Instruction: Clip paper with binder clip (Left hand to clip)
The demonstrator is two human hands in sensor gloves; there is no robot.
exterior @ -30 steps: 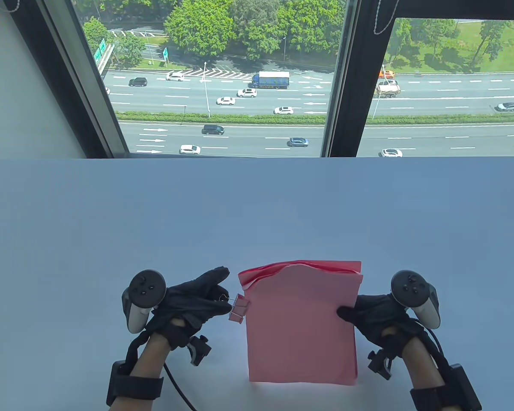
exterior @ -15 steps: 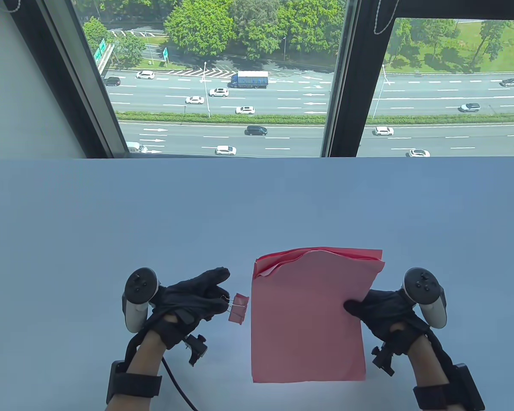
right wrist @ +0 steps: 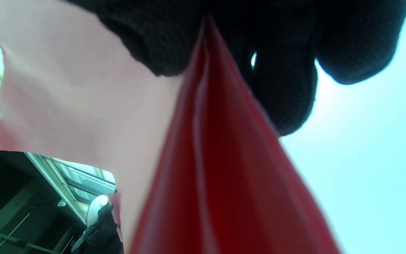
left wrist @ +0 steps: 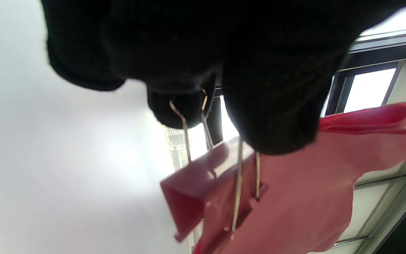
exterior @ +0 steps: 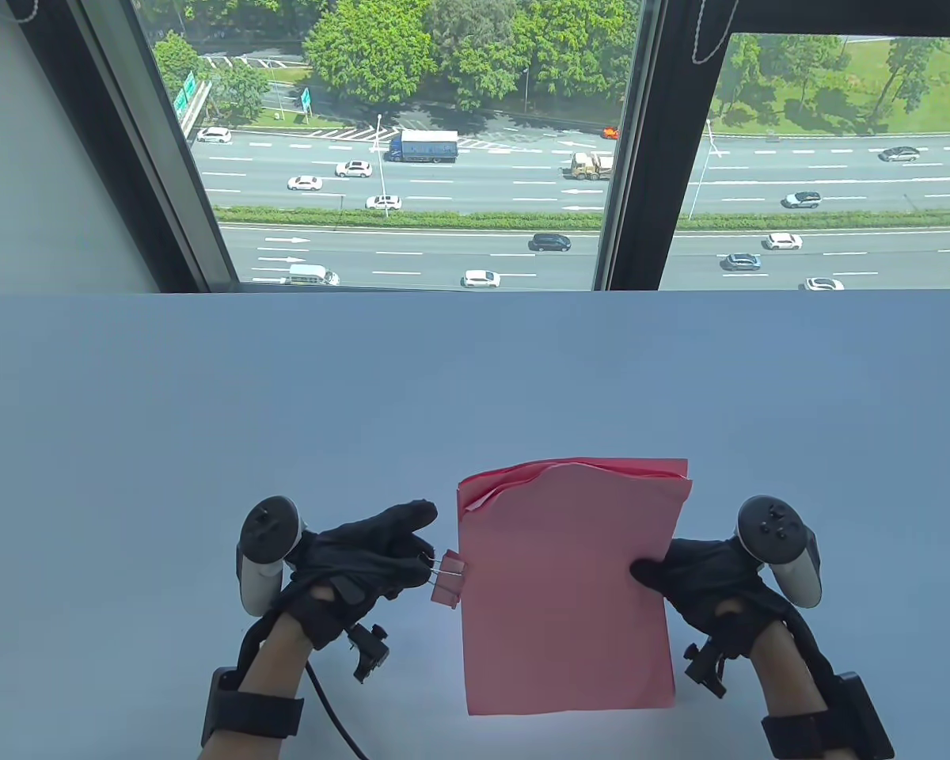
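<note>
A stack of pink paper sheets [exterior: 566,586] is held above the table near the front edge. My right hand [exterior: 693,582] pinches the stack's right edge; the right wrist view shows the sheets [right wrist: 206,169] between my fingers. My left hand [exterior: 380,558] pinches the wire handles of a pink binder clip [exterior: 449,579]. The clip's mouth meets the stack's left edge. In the left wrist view the clip [left wrist: 206,190] hangs from my fingertips with its jaws spread, right against the paper [left wrist: 301,197]. The sheets fan apart at the top.
The pale blue table [exterior: 443,380] stretches back to a window with a dark frame [exterior: 641,150]. Cables and wrist straps trail from both forearms at the bottom edge.
The right hand first shifted the paper right, away from the clip, then brought it back left. The left hand moved the clip slightly right, so it now meets the paper's left edge.
</note>
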